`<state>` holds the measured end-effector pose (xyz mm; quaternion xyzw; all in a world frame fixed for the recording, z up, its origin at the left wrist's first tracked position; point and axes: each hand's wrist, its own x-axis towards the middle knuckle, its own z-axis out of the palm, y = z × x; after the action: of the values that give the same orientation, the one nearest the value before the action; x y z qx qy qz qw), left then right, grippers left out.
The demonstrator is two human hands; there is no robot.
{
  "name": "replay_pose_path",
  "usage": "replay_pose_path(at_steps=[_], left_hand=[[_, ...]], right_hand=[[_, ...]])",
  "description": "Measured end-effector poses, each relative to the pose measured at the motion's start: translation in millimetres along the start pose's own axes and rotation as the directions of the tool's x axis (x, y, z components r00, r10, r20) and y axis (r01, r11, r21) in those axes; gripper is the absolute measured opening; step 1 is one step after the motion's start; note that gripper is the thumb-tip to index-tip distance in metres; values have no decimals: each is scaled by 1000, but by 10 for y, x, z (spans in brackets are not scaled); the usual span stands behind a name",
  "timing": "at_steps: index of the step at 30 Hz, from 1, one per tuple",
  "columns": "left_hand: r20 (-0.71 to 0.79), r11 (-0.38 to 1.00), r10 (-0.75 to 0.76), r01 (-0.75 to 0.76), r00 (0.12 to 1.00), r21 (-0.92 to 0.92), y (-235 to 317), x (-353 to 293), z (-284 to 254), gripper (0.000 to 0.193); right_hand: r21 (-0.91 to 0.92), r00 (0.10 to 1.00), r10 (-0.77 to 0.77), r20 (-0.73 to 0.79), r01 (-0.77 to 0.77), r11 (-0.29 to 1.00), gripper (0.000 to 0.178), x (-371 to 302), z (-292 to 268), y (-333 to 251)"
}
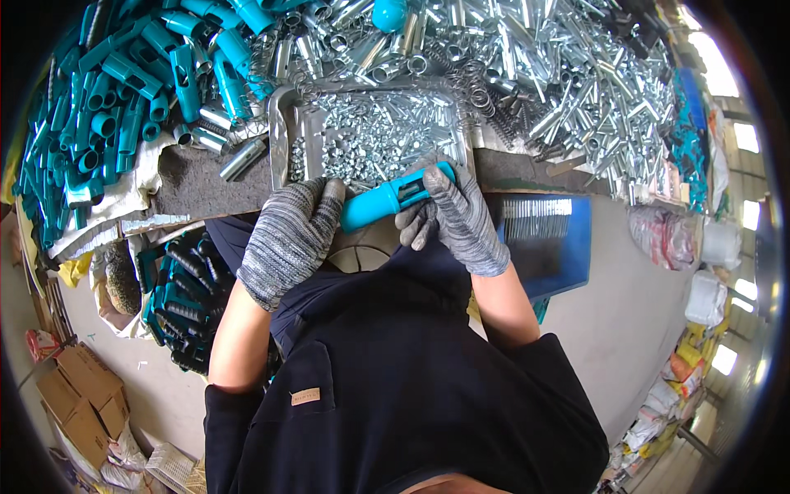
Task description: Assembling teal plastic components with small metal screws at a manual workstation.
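A teal slotted tube (pixel 370 207) is held between both gloved hands, above the near edge of the metal tray. My left hand (pixel 288 235), in a grey knitted glove, closes on the tube's wide plain end, its thumb pointing up; its other fingertips are mostly hidden. At the slotted end, my right hand (pixel 461 214) grips with the thumb laid along the top and the fingers curled below. Small metal parts show inside the slot, too small to name. Just beyond the hands, small bolts and nuts (pixel 370 132) fill much of the metal tray (pixel 284 132).
Teal slotted tubes (pixel 123 78) are heaped at the far left. Shiny metal tubes and pins (pixel 576 74) pile up at the back right, beside dark coil springs (pixel 485 99). A blue bin (pixel 576 247) with metal rods stands below the table edge. Cardboard boxes (pixel 82 395) lie lower left.
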<state>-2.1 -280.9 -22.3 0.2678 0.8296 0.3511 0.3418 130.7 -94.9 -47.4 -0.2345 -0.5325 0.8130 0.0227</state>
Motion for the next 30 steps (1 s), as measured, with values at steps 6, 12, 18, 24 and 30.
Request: replay_pose_path(at_steps=[6,12,18,24,30], left_hand=[[247,953,91,-13,965,-301,135,-108,-14,38],[47,899,150,-117,988,-422,-234,-156,92,49],[-82,818,-37,-17,996,-574,-158,-137,-99,43],[-73,779,-67,6,995,-628,-160,-130,-84,43],[-28,791,-65,35,998,-611,-177,-94,-96,44]], right_hand=[[53,999,48,-18,-47,997,45,-49,182,104],[-173,985,-128,118,148,974,42,55,23,30],[-975,915,-338,222,219,-45,27,366,153,-16],[-993,971,-216,102,88,-73,21,513,325,52],[-933,893,-449,5,167,320,17,447,228,-114]])
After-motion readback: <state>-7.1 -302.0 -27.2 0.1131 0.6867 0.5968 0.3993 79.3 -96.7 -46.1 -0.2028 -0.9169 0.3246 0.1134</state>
